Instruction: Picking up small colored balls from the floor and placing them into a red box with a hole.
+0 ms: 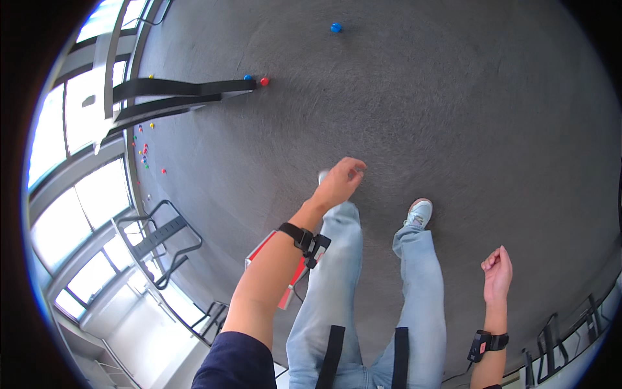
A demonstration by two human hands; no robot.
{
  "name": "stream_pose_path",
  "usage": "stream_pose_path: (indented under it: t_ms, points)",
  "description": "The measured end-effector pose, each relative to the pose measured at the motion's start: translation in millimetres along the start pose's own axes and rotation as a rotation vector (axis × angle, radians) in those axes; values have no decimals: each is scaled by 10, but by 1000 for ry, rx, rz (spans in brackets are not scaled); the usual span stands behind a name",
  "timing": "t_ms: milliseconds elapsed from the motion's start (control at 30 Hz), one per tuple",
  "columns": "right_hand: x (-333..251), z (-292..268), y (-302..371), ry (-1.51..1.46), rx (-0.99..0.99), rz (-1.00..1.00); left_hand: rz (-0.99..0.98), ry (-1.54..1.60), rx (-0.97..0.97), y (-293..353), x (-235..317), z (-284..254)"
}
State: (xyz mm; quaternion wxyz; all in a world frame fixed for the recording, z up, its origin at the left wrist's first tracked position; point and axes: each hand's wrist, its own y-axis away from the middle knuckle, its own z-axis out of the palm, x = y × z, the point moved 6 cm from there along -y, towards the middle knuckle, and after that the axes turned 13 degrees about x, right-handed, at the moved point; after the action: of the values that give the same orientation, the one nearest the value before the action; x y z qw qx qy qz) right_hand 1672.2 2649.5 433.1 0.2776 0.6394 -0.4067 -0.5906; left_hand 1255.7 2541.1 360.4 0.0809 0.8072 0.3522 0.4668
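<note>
My left hand (341, 181) reaches forward over my left shoe, its fingers loosely bent and apart, with nothing seen between them. Out to the right side, my right hand (497, 272) hangs above the floor with its fingers curled in and nothing visible in it. Both wrists carry black strapped devices. Well ahead of me a blue ball (336, 28) lies on the dark floor. A red ball (264, 82) and another blue ball (247, 77) sit by the end of a black-edged stand. Beneath my left forearm a red and white object (286, 299) is partly hidden.
The black-edged stand (188, 88) juts in from the left on a white support. Several small coloured balls (144, 152) lie along the window wall. A black metal-framed rack or seat (165, 236) stands at left. Dark frames (551, 343) line the lower right edge.
</note>
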Motion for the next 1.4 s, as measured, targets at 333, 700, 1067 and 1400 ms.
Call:
stream_pose_path:
  t_ms: [333, 700, 1067, 1400]
  points:
    - [613, 1895, 187, 950, -602, -43, -22, -556, 187, -1937, -1706, -1384]
    - [991, 3946, -1533, 528, -151, -103, -519, -954, 89, -4517, -3677, -3225]
    - [659, 6288, -2722, 1091, -51, -996, -633, -817, -87, -4562, -4475, -3170]
    - [227, 7276, -2550, 834, -32, -1367, -141, -650, -69, -4476, -3820, -2751]
